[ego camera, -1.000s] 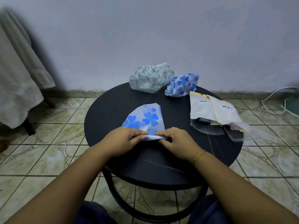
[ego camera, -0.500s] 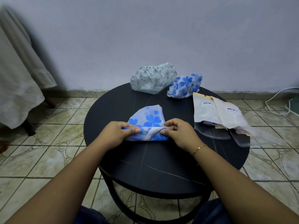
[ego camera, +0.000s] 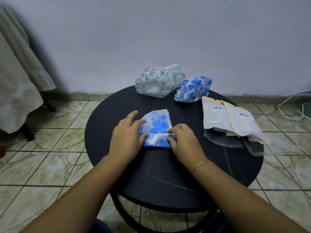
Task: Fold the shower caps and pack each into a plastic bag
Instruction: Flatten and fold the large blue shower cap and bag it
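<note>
Left hand [ego camera: 126, 137] lies flat, fingers spread, pressing the folded blue-flower shower cap [ego camera: 157, 130] on the round black table [ego camera: 168, 174]; right hand [ego camera: 183, 141] pinches its right edge, with plastic bags [ego camera: 230, 121] further right.

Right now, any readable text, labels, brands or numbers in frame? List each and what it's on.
No text can be read.
White barcode sticker on the left cream plastic bag: bars visible, print too small to read.
White barcode sticker on the right cream plastic bag: the same, too small and blurred.
Blue clover-print shower cap under both hands, second blue clover-print cap and green-patterned white cap: pattern only, no lettering.
</note>
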Tool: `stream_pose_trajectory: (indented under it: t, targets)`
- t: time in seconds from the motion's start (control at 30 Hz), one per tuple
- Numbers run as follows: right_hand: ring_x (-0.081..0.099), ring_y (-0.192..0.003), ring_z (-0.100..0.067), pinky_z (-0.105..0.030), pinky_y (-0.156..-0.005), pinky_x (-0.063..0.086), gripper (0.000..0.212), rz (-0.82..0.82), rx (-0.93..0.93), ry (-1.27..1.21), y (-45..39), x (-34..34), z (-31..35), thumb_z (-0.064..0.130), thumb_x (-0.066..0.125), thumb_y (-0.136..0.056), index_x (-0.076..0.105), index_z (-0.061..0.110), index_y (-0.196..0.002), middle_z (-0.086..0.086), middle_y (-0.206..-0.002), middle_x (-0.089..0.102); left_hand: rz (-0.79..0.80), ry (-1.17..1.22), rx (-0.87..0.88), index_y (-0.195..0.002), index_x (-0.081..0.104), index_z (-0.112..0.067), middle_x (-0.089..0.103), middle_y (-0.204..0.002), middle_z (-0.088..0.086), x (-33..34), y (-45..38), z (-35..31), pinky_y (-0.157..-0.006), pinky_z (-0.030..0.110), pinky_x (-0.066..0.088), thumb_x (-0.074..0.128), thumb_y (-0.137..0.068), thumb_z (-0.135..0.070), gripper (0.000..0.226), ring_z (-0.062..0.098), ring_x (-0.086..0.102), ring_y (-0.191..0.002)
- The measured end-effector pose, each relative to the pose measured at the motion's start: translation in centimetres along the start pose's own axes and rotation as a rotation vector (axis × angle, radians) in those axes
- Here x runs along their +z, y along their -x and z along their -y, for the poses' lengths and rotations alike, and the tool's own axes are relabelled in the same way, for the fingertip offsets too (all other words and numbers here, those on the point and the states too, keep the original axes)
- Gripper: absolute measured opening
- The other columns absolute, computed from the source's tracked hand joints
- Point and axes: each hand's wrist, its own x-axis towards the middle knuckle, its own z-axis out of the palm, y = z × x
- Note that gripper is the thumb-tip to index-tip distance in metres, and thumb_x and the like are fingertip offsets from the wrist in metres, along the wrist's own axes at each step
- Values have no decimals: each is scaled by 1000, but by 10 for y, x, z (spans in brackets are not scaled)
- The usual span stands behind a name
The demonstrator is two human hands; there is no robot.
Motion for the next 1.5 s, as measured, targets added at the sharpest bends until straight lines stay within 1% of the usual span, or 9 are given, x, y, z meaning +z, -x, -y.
stream_pose_trajectory:
  t: [0.13,0.23,0.3,0.4,0.53,0.77,0.97,1.17,1.5]
  targets:
    - [66,-101,-26,-43,-79,56,37,15,-267,140,3,4,-1,15,43,-82,70,9,-106,-10,-112,68,171,38,226,-120,66,-21,62,-127,-2,2,6,-1,-96,27,41,35,-85,-22,46,19,60,-114]
    - [24,-142,-9,-36,-118,14,49,294,-235,224,8,-3,-2,24,24,-99,31,17,-146,2,-154,28,355,23,221,-146,33,-24,31,-151,-12,3,10,2,-111,18,10,20,-92,-38,58,6,24,-141]
    - [-1,-145,-3,-34,-117,-6,52,427,-231,314,11,-8,-6,33,20,-102,7,23,-151,8,-159,3,506,-43,226,-151,9,-26,0,-153,-17,2,13,6,-111,17,-8,-2,-80,-56,78,-1,-6,-140]
    - [-9,-144,-2,-35,-116,-11,54,494,-225,374,14,-10,-7,39,16,-102,-2,25,-151,10,-158,-7,597,-111,181,-150,-5,-26,-11,-154,-15,0,17,7,-109,18,-13,-6,-77,-58,80,-4,-18,-133]
    - [-9,-143,-1,-35,-114,-11,53,557,-208,388,11,-11,-6,38,16,-102,-2,26,-151,12,-158,-8,667,-125,141,-150,-3,-23,-8,-158,-10,-3,16,5,-112,20,-9,15,-101,-40,55,2,-12,-142]
    - [-2,-144,-1,-39,-116,-7,53,564,-155,321,8,-15,-2,39,22,-102,7,27,-151,12,-159,1,653,-130,111,-152,6,-22,1,-159,-7,-6,13,-2,-117,26,3,26,-101,-45,59,9,-3,-146]
    - [27,-138,-7,-41,-117,0,51,451,-139,198,13,-22,2,41,42,-97,30,29,-146,11,-151,32,574,-79,127,-149,26,-27,19,-156,-13,-17,16,-1,-113,23,20,33,-100,-45,52,3,15,-143]
    - [51,-113,-10,-36,-104,35,25,295,-67,-85,6,-21,-1,29,56,-92,64,24,-115,8,-113,58,496,147,36,-120,64,-30,59,-116,-18,-36,7,9,-92,13,36,64,-84,-46,40,0,51,-110]
    - [52,-99,-8,-16,-81,35,19,161,115,-332,-18,-13,-6,26,57,-92,62,22,-110,8,-108,59,347,690,-379,-91,72,-27,72,-85,-10,-30,-15,31,-75,18,48,76,-76,-31,15,2,64,-77]
